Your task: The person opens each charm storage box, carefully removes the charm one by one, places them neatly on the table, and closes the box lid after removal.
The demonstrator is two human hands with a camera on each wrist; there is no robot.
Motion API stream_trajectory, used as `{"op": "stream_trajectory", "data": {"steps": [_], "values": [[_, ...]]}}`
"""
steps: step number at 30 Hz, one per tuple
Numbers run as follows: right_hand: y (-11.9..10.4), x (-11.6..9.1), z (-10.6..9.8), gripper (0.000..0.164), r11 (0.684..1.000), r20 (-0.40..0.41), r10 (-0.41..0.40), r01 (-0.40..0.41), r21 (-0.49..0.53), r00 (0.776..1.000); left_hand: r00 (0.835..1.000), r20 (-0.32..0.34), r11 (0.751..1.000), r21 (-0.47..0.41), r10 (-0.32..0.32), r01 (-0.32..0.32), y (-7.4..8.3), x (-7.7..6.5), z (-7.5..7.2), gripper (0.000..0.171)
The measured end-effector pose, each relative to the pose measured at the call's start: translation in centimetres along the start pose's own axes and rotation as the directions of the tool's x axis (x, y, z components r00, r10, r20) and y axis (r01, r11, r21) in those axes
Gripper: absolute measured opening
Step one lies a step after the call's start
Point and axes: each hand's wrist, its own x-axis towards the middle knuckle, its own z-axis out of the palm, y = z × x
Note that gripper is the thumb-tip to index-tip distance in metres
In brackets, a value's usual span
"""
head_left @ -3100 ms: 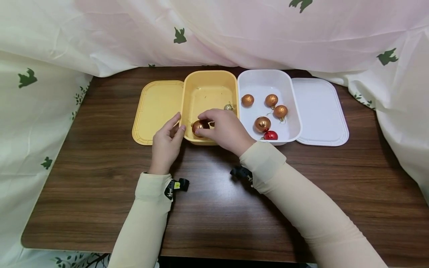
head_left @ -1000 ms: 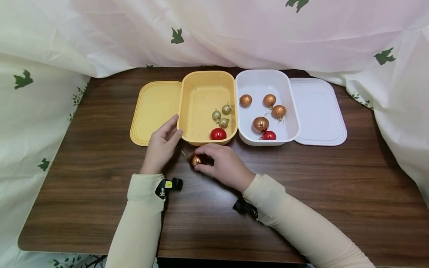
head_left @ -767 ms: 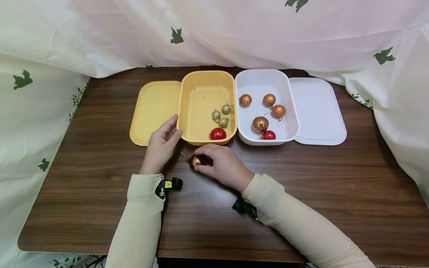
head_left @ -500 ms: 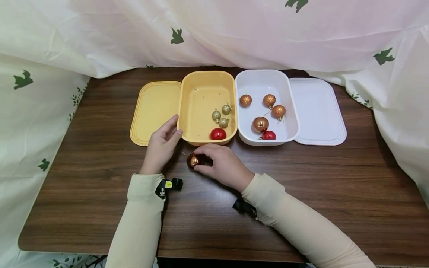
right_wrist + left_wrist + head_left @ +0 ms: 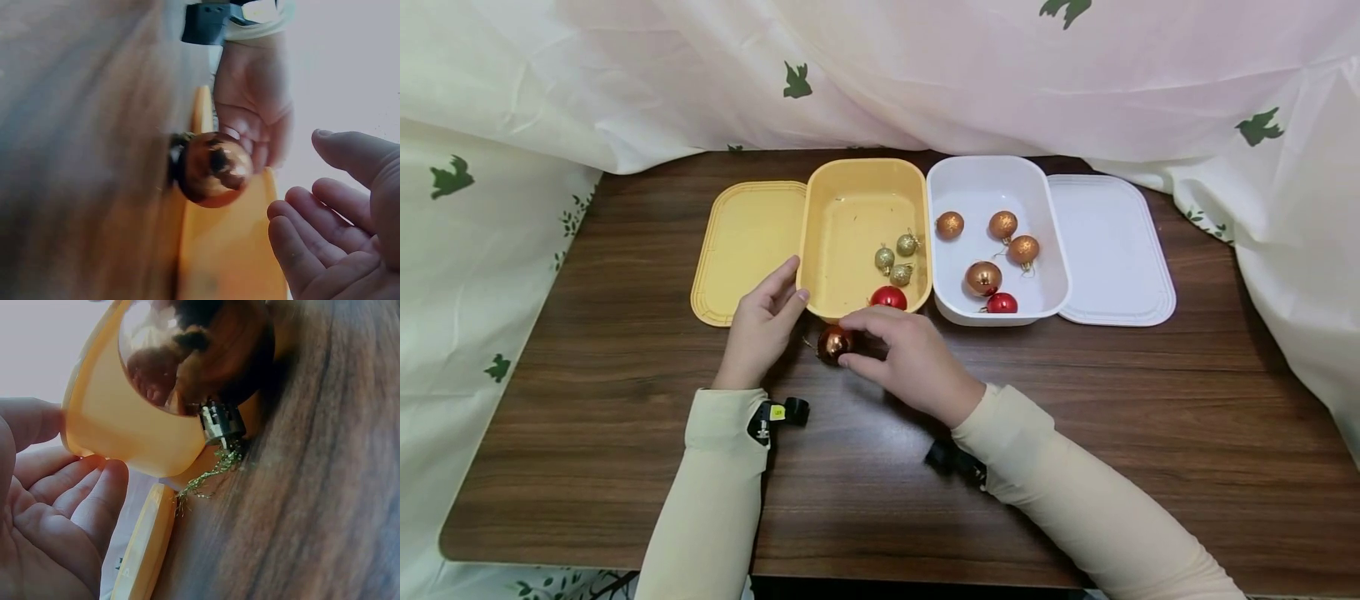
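A shiny copper bauble with a gold string lies on the table right in front of the yellow box. Just to its right is my right hand, thumb and fingers parted; the right wrist view shows the bauble apart from these fingers. My left hand rests its fingertips and thumb against the box's near left corner. Inside the box are a red bauble, partly hidden by my right hand, and small gold glitter baubles. The left wrist view shows the bauble's metal cap.
A white box stands against the yellow one, holding several copper baubles and a red bauble. The yellow lid lies to the left, the white lid to the right. Curtains hang behind the dark wooden table.
My right hand took the copper bauble from the yellow box to the table in front. Since half a second ago the bauble has shifted slightly toward the box and my right fingers have parted from it.
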Motion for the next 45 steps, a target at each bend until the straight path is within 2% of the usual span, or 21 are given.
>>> {"op": "stream_trajectory", "data": {"steps": [4,7,13,19,23,29,33,38,45], "values": [[-0.2,0.7,-1.1,0.033,0.999,-0.052,-0.025,0.023,-0.04,0.998,1.0,0.005,1.0,0.008,0.003,-0.003,0.0,0.2,0.0,0.049],[-0.1,1.2,-1.9,0.033,0.998,-0.058,-0.007,0.003,-0.069,0.998,1.0,0.005,1.0,0.012,0.003,-0.003,0.1,0.2,0.0,0.048],[0.2,2.2,-2.6,0.033,0.994,0.003,0.06,-0.06,-0.096,0.998,1.0,0.003,0.999,0.052,-0.009,0.009,0.0,0.0,0.0,0.048],[0.8,3.2,-2.6,0.033,0.975,0.082,0.116,-0.097,-0.2,0.99,1.0,-0.004,0.998,0.067,-0.014,0.015,-0.1,-0.4,-0.2,0.047],[1.1,4.0,-2.7,0.032,0.947,0.149,0.18,-0.131,-0.294,0.972,1.0,-0.002,0.998,0.066,-0.007,0.007,-0.2,-0.4,-0.2,0.047],[1.6,5.1,-2.9,0.03,0.902,0.239,0.265,-0.153,-0.403,0.934,1.0,0.005,0.999,0.049,-0.003,0.003,-0.2,-0.2,-0.1,0.047],[1.7,5.6,-3.0,0.026,0.895,0.274,0.277,-0.144,-0.421,0.921,1.0,0.003,0.999,0.049,-0.003,0.003,-0.2,-0.2,-0.1,0.047],[1.9,6.2,-3.3,0.005,0.887,0.311,0.298,-0.142,-0.44,0.902,1.0,-0.002,0.998,0.058,-0.002,0.002,-0.3,-0.2,-0.1,0.047],[2.1,6.7,-3.4,0.016,0.866,0.349,0.352,-0.16,-0.474,0.869,1.0,-0.003,0.998,0.062,0.002,-0.002,-0.3,-0.2,0.0,0.047]]}}
